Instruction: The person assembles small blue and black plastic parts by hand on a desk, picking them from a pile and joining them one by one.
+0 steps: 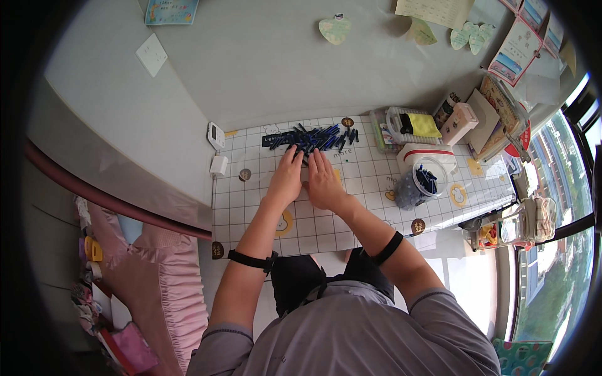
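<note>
A loose heap of small dark-blue and black sticks (320,138) lies near the worktop's far edge, just past two flattened hands.
The sticks overlap so much that many are partly covered, and their ends are too small to make out; the heap's near edge is partly hidden by the fingertips. Single sticks point many ways, but the heap's long axis runs left to right, roughly along the far edge of the worktop (251,213). It lies directly ahead of the left hand (288,177) and right hand (324,183), both with fingers straight and close together, tips at its near side; whether any stick is under them, I cannot tell. Toward the right edge, a clear jar (409,195) contains similar sticks and partly hides a white pouch (407,155).
</note>
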`<state>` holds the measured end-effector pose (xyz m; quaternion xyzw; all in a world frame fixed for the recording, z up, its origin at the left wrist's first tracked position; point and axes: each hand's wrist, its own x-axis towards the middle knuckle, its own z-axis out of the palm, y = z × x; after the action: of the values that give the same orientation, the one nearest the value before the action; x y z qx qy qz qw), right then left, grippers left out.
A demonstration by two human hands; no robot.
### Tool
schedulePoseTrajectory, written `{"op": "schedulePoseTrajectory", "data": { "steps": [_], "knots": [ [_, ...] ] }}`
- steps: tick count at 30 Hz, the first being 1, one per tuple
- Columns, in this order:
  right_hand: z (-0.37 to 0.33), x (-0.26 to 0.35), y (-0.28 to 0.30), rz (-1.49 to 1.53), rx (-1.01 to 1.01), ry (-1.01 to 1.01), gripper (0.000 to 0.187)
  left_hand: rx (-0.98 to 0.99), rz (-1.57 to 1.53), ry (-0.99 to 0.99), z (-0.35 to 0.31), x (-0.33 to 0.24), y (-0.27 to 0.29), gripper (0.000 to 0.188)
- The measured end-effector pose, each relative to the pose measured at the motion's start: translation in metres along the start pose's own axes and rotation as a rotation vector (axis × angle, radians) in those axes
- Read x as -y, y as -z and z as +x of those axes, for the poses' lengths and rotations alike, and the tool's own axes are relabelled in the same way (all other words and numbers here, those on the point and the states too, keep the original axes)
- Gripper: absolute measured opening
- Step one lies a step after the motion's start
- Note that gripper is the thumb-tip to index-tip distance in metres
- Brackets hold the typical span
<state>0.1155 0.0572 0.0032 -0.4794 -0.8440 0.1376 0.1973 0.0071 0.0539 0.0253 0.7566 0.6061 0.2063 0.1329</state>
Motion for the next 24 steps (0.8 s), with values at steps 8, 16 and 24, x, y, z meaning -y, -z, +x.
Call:
{"op": "schedulePoseTrajectory", "data": {
  "steps": [8,16,24],
  "knots": [
    [0.003,-0.007,0.014,0.023,0.027,0.108,0.047,-0.189,-0.291,-0.12,-0.015,0.004,-0.004,0.037],
    [-0.017,-0.015,0.01,0.32,-0.164,0.187,0.036,-0.284,-0.434,-0.14,-0.025,0.009,-0.013,0.025],
    [-0.036,-0.013,0.026,0.368,-0.194,0.074,0.036,-0.166,-0.5,-0.037,-0.037,-0.005,-0.009,0.026]
  ]
}}
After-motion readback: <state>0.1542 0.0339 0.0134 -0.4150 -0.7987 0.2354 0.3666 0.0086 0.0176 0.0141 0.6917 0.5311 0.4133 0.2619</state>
